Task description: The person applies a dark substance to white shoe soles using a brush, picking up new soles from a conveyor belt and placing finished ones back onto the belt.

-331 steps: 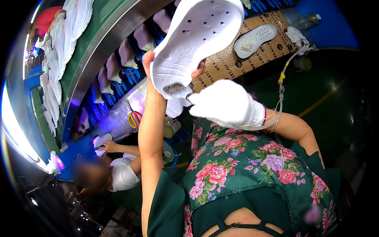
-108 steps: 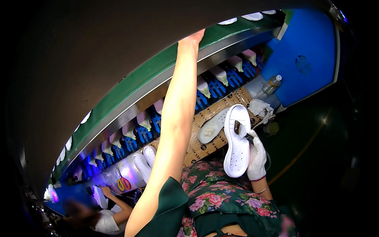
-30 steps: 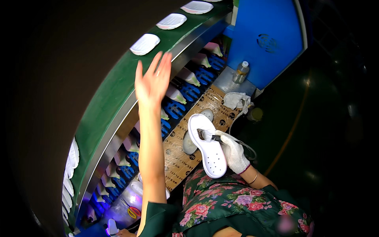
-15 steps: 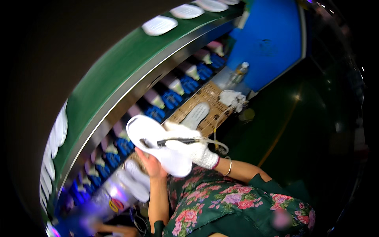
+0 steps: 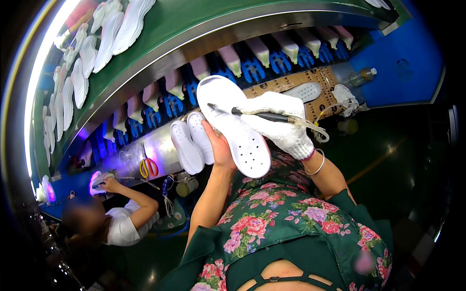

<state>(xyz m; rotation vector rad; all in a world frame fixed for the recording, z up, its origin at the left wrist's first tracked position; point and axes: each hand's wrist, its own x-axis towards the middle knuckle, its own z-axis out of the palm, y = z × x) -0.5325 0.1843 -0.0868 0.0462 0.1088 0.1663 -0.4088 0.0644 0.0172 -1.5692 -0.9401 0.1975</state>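
Observation:
A white shoe sole (image 5: pixel 245 145) with small holes across its broad end is tilted up in front of me. My left hand (image 5: pixel 221 149), bare, grips its edge from below and behind, so some fingers are hidden. In a white knitted glove, my right hand (image 5: pixel 284 121) closes round a black pen-shaped tool (image 5: pixel 273 116) with a pale tube at its back end. The tool's thin tip lies over the sole's inner surface, near a small dark mark; I cannot tell whether it touches. Two white soles (image 5: pixel 189 148) lie just left of my left hand.
A green conveyor (image 5: pixel 174 29) carries white soles (image 5: pixel 114 39). Below it runs a row of blue clamps (image 5: pixel 252 72). Cardboard (image 5: pixel 318 77) holds another sole (image 5: pixel 305 91); a bottle (image 5: pixel 363 76) lies beyond. Scissors (image 5: pixel 148 167) lie left, near a co-worker (image 5: pixel 128 220).
The view has swung, bringing the co-worker and more conveyor soles into sight at left. Both hands keep their hold, and the sole now stands more upright in the picture.

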